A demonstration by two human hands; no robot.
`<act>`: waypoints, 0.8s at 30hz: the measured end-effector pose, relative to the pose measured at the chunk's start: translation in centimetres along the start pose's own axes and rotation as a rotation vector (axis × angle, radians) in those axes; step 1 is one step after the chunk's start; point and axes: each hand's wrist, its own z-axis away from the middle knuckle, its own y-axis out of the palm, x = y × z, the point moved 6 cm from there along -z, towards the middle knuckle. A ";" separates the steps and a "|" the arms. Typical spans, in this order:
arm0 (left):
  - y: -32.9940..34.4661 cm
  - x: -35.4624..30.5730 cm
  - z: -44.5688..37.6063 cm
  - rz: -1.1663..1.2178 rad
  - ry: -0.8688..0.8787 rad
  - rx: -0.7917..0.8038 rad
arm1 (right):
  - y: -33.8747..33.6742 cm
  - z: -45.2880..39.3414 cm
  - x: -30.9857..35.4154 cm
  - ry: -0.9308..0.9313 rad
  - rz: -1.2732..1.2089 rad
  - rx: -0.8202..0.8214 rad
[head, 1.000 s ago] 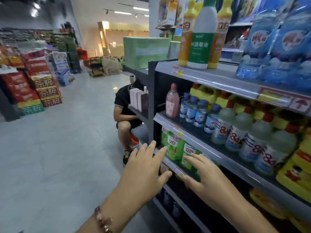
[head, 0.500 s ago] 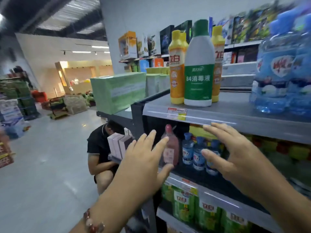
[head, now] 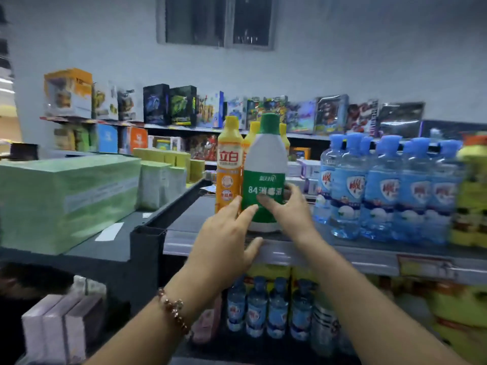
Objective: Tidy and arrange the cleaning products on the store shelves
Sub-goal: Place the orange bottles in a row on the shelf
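Note:
A white disinfectant bottle (head: 266,164) with a green cap and green label stands upright at the front of the top shelf (head: 342,252). My right hand (head: 291,210) grips its right side, thumb on the label and fingers round the back. My left hand (head: 228,238) has straight fingers touching the bottle's lower left side and the base of the orange dish-soap bottle (head: 229,164) next to it. Its thumb rests near the shelf's front edge. More yellow-capped bottles stand behind, mostly hidden.
A row of blue bottles (head: 382,185) fills the top shelf to the right, with yellow packs (head: 471,196) at the far right. Green boxes (head: 63,198) sit on the adjoining unit to the left. Small blue bottles (head: 266,309) stand on the shelf below.
Both hands rose from the lower shelves to the top shelf. My right hand closed on the white bottle and my left came to touch it. The view tilted upward.

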 end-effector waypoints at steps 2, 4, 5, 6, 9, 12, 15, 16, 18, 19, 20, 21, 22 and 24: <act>0.2 0.2 0.2 0.072 0.034 -0.022 | 0.3 -0.4 -0.4 0.008 -0.012 -0.033; 0.3 1.0 0.4 0.130 0.049 -0.042 | 0.1 0.0 -0.2 -0.007 -0.036 -0.039; 0.2 1.6 0.2 0.160 0.046 -0.073 | -0.1 0.5 0.1 -0.025 -0.035 -0.069; -0.1 2.2 0.1 0.196 0.035 -0.109 | -0.3 1.1 0.5 -0.052 -0.032 -0.103; -0.4 3.6 -0.4 0.464 -0.017 -0.165 | -1.3 4.2 2.4 -0.164 0.015 -0.152; -0.1 2.3 -0.9 1.108 -0.073 -0.011 | -2.8 8.6 5.6 -0.241 -0.011 -0.211; -0.1 0.0 -0.9 1.651 -0.136 0.059 | -3.4 12.7 8.2 -0.259 0.019 -0.171; -0.1 -1.0 -0.4 1.770 -0.133 0.082 | -3.5 14.0 8.6 -0.222 0.016 -0.144; 0.3 -3.2 1.5 1.985 -0.191 0.178 | -3.9 16.4 8.9 -0.126 0.041 -0.107; 0.8 -4.4 2.5 2.076 -0.265 0.254 | -4.5 17.4 8.8 -0.076 0.084 -0.114; 1.3 -5.6 3.6 2.138 -0.326 0.328 | -5.3 18.3 8.6 -0.029 0.135 -0.119; 1.8 -7.2 4.5 2.200 -0.381 0.405 | -6.2 19.1 8.1 0.011 0.176 -0.118; 2.4 -8.7 5.4 2.255 -0.428 0.475 | -7.1 19.9 7.7 0.050 0.194 -0.108; 3.4 -11.7 6.7 2.316 -0.460 0.562 | -9.1 21.7 6.9 0.071 0.239 -0.094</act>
